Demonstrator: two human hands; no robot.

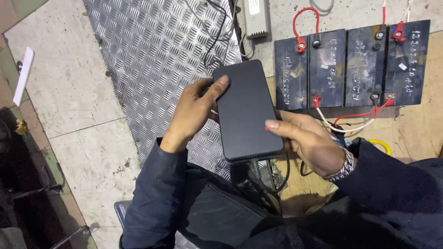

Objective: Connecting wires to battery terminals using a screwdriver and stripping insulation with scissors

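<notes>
Matte-black and slab-shaped, the charger box (pixel 247 110) is clasped from both sides above the floor, the left hand (pixel 194 113) gripping its left edge with the thumb laid across the top face and the right hand (pixel 309 140) pinching its lower right edge. Its cable hangs from the lower end, so the step in hand looks like inspecting or positioning the unit. Beyond lie the ridged metal plate (pixel 152 60) and the row of batteries (pixel 350 64) with red leads; any further move calls for keeping both grips firm.
</notes>
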